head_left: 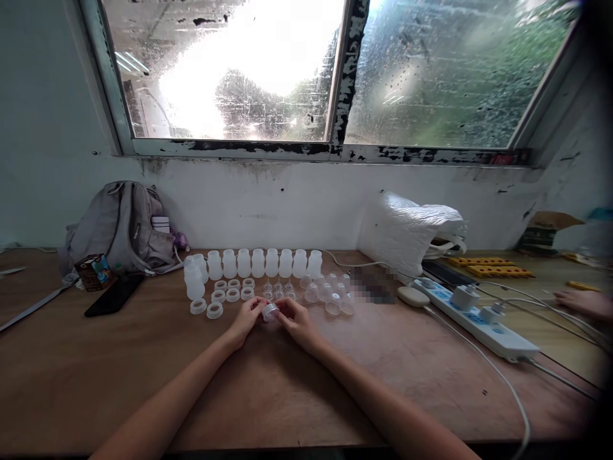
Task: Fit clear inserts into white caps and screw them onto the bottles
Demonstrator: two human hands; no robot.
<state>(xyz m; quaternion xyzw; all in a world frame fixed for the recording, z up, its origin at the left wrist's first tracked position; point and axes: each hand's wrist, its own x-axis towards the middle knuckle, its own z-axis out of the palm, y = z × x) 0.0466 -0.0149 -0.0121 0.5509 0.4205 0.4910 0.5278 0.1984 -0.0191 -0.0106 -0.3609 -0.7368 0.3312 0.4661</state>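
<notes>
Both my hands meet at the middle of the wooden table (143,370) around one small clear plastic cap (271,311). My left hand (249,318) pinches its left side and my right hand (295,319) pinches its right side, fingers curled. Just beyond them stands a row of several white plastic bottles (258,262). White rings (225,295) lie in front of the bottles on the left. Small clear pieces (278,289) lie in the centre, and clear dome caps (330,295) lie to the right.
A grey backpack (119,227), a small carton (94,271) and a black phone (113,296) sit at the left. A white plastic bag (407,230), a power strip (474,319) with cables and yellow trays (488,265) lie to the right. Another person's hand (582,301) rests at the far right.
</notes>
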